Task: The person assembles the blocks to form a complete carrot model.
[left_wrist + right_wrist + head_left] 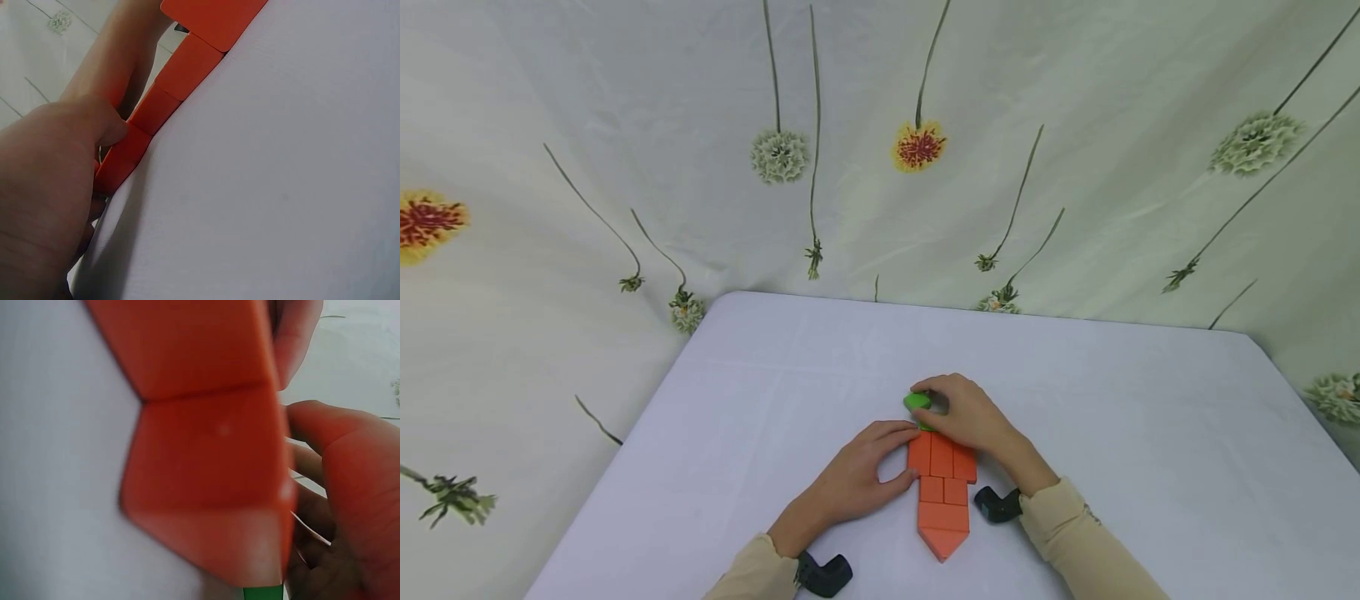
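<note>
Orange blocks [942, 490] lie flat and joined edge to edge on the table, with a pointed piece at the near end. My left hand [859, 473] lies along their left side, its thumb and fingertips touching the far blocks. In the left wrist view the left thumb [111, 128] rests against an orange block [125, 153]. Beyond the far end, my right hand [966, 410] pinches a green block [917, 402] between thumb and fingers. More green [927, 427] shows under the right thumb, against the orange row; its shape is mostly hidden.
A white cloth covers the table [790, 375]. Behind it hangs a pale flower-print cloth [865, 167]. Each wrist carries a black camera, one at the left wrist [825, 575] and one at the right wrist [997, 505], close beside the orange blocks.
</note>
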The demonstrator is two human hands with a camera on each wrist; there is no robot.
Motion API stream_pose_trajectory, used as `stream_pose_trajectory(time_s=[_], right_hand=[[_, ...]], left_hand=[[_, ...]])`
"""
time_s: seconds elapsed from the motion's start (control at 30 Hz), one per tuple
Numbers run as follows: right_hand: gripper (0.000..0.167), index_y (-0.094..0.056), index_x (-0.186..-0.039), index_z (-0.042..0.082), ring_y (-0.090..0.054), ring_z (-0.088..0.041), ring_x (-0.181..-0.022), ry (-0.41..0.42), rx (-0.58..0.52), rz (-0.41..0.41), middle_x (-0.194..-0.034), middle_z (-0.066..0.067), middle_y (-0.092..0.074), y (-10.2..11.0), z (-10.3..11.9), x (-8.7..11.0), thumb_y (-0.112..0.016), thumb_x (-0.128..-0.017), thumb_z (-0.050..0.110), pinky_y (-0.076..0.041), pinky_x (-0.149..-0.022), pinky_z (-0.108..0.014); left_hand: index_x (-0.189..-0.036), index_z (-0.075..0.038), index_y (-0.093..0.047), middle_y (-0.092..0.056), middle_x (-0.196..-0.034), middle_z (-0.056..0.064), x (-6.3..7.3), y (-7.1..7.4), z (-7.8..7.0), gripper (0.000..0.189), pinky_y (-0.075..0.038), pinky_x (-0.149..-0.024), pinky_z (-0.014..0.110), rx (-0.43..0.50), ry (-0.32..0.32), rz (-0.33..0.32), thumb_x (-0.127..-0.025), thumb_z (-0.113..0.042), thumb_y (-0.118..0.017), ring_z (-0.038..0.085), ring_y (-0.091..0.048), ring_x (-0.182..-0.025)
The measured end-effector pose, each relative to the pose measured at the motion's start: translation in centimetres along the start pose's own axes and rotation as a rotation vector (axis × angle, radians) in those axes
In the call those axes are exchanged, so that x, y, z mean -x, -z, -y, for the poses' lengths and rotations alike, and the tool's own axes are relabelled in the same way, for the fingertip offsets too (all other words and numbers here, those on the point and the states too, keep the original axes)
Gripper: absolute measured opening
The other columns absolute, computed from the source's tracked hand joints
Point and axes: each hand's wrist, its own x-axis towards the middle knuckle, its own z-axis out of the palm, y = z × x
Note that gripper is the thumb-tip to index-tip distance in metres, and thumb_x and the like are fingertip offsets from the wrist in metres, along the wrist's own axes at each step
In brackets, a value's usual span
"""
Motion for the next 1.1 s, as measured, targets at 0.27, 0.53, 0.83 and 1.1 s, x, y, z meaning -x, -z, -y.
stream_pose_trajectory(time_s=[0.27,0.53,0.83,1.1], right_hand=[[0.038,-0.07,-0.131,0.012,-0.063,-0.023,-0.117,0.013,0.001,0.0,-0.128,-0.003,-0.07,0.0,0.1,0.1,-0.073,-0.096,0.026,-0.054,-0.103,-0.046],[0.035,-0.068,-0.135,0.015,-0.062,-0.027,-0.127,-0.043,-0.037,-0.085,-0.135,-0.004,-0.068,1.0,-0.5,1.5,-0.066,-0.101,0.021,-0.053,-0.106,-0.05],[0.037,-0.067,-0.136,0.012,-0.064,-0.025,-0.118,-0.028,0.005,-0.175,-0.133,-0.004,-0.069,3.0,-1.4,3.9,-0.067,-0.1,0.02,-0.056,-0.1,-0.048],[0.039,-0.065,-0.137,0.01,-0.061,-0.031,-0.124,-0.022,0.061,-0.268,-0.137,-0.009,-0.066,4.8,-2.5,6.9,-0.07,-0.099,0.015,-0.054,-0.102,-0.053]], left_hand=[[-0.141,-0.01,-0.062,-0.059,-0.145,0.001,0.0,0.1,-0.1,0.05,-0.048,-0.114,0.039,0.002,-0.003,-0.004,-0.095,-0.025,-0.074,0.018,-0.052,-0.138],[-0.141,-0.01,-0.062,-0.06,-0.144,0.002,-0.2,0.0,-0.1,0.05,-0.048,-0.114,0.039,0.002,0.001,0.011,-0.095,-0.025,-0.074,0.019,-0.053,-0.137],[-0.143,-0.012,-0.061,-0.053,-0.151,0.003,-0.5,-0.1,0.0,0.052,-0.047,-0.115,0.042,0.014,0.011,0.021,-0.095,-0.027,-0.074,0.021,-0.049,-0.142],[-0.145,-0.017,-0.058,-0.049,-0.154,-0.001,0.4,0.2,0.6,0.053,-0.045,-0.117,0.042,0.023,0.074,-0.044,-0.096,-0.032,-0.074,0.018,-0.046,-0.144]])
